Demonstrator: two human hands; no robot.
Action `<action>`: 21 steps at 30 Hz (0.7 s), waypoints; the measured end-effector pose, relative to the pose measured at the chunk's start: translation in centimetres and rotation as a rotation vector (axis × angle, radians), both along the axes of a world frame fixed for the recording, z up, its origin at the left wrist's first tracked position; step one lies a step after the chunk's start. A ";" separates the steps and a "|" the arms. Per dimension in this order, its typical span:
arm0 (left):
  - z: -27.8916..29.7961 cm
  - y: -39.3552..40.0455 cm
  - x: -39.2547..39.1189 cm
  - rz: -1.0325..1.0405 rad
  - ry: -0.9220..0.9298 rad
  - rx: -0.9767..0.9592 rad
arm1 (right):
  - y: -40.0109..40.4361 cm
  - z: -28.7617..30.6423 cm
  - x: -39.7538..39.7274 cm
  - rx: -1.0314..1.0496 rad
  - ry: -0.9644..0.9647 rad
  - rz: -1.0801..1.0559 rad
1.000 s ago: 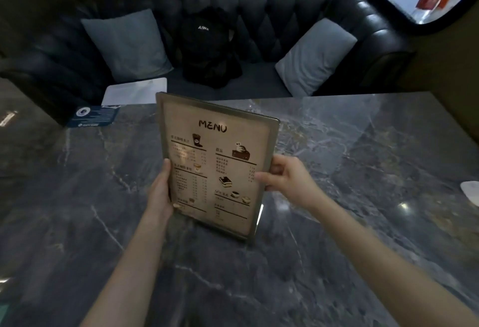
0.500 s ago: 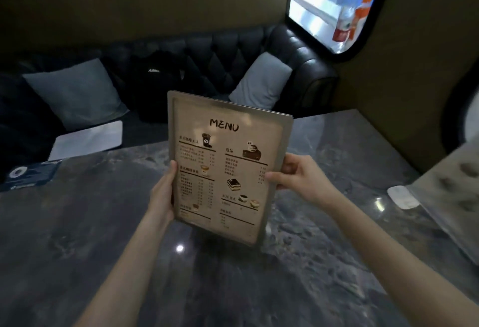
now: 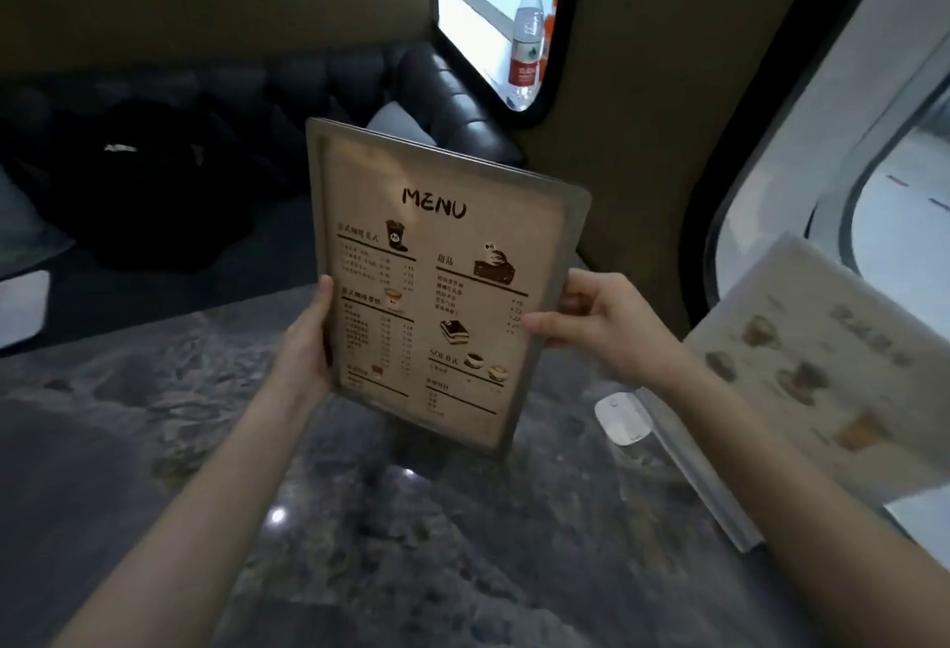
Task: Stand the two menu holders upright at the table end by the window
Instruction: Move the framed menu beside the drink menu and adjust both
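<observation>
I hold a clear menu holder (image 3: 442, 282) with a beige "MENU" sheet upright and slightly tilted above the dark marble table (image 3: 390, 544). My left hand (image 3: 303, 354) grips its left edge. My right hand (image 3: 606, 329) pinches its right edge, thumb on the front. A second menu holder (image 3: 812, 365) with drink pictures stands leaning at the right end of the table, beside the window (image 3: 833, 143).
A small white flat object (image 3: 622, 418) lies on the table by the second holder's base. A black tufted sofa (image 3: 452, 97) with a black bag (image 3: 149, 185) and grey cushions runs behind the table. A water bottle (image 3: 527, 43) stands in a wall opening.
The view has swung right toward the window end, and both hands have carried the menu holder that way. The second menu holder has come fully into view at the right.
</observation>
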State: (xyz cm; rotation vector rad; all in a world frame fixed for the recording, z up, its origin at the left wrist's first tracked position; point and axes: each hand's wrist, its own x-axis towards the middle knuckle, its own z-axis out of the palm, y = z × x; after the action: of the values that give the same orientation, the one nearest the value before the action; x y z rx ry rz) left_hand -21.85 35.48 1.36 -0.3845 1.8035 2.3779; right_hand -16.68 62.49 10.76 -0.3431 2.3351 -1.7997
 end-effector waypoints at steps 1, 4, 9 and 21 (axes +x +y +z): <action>-0.2 1.4 -0.7 -0.004 -0.014 0.014 | 1.4 0.0 -0.5 0.006 -0.001 -0.010; -0.9 5.4 -2.6 -0.025 -0.032 0.034 | 5.2 -0.2 -2.0 0.038 -0.010 -0.058; -2.2 10.7 -5.5 -0.107 -0.022 0.047 | 9.7 -1.4 -3.6 0.074 -0.033 -0.151; -5.4 17.5 -13.4 -0.266 -0.005 -0.063 | 12.9 -6.4 -5.0 0.016 -0.055 -0.454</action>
State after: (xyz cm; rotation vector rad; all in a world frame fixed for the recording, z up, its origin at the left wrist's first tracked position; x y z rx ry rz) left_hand -35.24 52.98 -4.03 -0.1450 1.8032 2.1429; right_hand -21.69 75.42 4.33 0.2608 2.5349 -1.9362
